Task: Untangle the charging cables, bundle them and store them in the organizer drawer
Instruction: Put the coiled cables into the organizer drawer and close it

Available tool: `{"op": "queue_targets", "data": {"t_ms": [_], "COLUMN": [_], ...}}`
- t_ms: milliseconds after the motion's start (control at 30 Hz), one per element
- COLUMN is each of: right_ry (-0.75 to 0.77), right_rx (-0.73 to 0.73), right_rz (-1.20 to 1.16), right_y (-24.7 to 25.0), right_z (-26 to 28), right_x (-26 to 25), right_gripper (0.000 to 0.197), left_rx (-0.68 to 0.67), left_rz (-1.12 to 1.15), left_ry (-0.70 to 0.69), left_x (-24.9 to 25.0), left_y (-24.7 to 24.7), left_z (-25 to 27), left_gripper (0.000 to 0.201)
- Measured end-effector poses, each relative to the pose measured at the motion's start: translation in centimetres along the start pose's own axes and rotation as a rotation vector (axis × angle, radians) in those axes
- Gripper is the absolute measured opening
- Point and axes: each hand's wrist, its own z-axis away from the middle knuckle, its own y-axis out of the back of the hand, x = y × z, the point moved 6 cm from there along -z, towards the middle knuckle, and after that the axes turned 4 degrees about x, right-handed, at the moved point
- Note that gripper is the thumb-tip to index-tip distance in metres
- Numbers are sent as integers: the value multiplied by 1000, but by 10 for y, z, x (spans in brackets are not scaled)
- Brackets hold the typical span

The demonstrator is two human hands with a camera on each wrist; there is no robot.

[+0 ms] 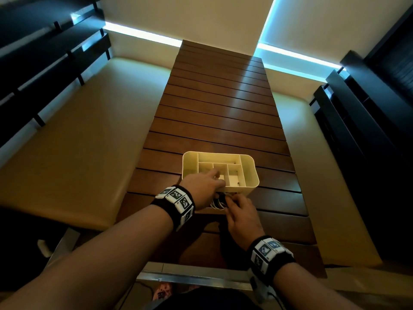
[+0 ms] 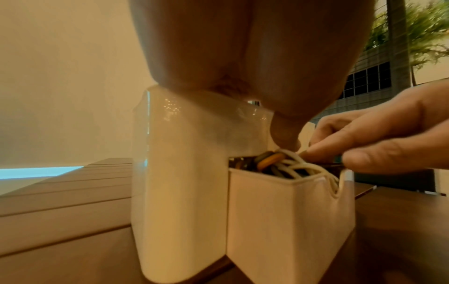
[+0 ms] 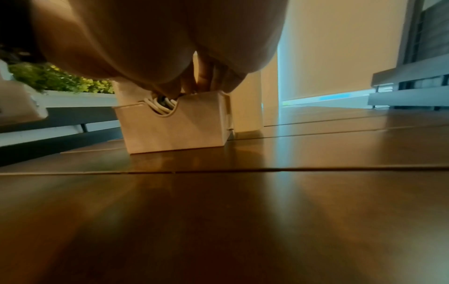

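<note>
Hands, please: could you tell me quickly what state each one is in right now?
Left hand: grips the organizer top, thumb on its front.
Right hand: fingers curled into the drawer, on the cables.

Both forearms are bare, no sleeves. Each wrist wears a black fabric wristband point(image 1: 176, 206) studded with white square tiles point(image 1: 267, 249) printed with black-and-blue pixel-pattern markers — several per band. A thin dark cable point(image 1: 276, 297) trails beneath the right wristband.
</note>
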Motion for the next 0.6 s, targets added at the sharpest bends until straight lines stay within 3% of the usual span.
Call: {"op": "queue_targets", "data": {"t_ms": [233,333,433,600], "right_ry": [52,61,27,-70], "right_rx": [44,5,-40,-128], "right_rz": [-103,30,176,200], "right_y": [5,-1,-5,-7], "right_z": [-5,-6,-1,-3], "right_x": [11,8,12,17], "right_gripper": [37,46,42,48], "left_rx": [14,24,29,-30], "left_rz": [5,4,24,-14], "left_ry": [-6,8,11,28], "left_x": [2,2,1,2], "left_y": [1,1,2,-2], "left_z": [2,3,4,6], "left_gripper": [35,30,28,49]}}
